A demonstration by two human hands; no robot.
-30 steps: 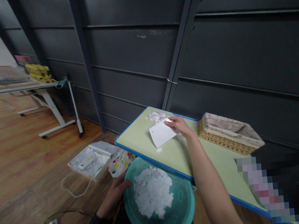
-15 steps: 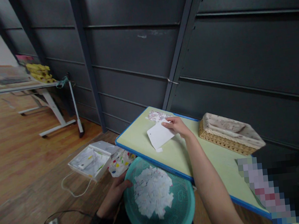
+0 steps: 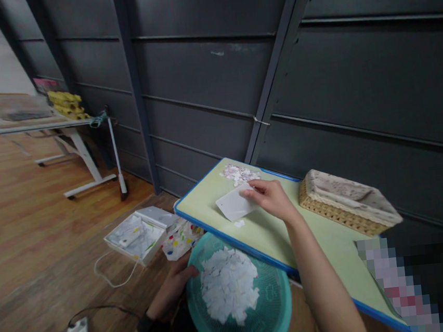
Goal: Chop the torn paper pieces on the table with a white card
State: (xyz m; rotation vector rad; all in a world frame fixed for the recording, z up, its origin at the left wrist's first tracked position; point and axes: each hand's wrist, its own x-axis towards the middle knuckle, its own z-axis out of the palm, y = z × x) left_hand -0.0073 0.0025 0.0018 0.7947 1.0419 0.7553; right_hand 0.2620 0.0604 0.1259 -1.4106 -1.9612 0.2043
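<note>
Scraps [image 3: 240, 171] and basket [image 3: 337, 208] lie near right grip [image 3: 273, 197] pinching card [image 3: 233, 205] (left grip [image 3: 177, 282] holding colander [image 3: 275, 291]).

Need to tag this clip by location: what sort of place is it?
Possibly a craft room or workshop: paper scraps lie on a blue-edged table, a teal basket holds more white pieces, and a dark panelled wall stands behind.

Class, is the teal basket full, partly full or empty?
Partly full: white paper scraps lie heaped in the teal basket, with bare mesh visible beside them.
</note>
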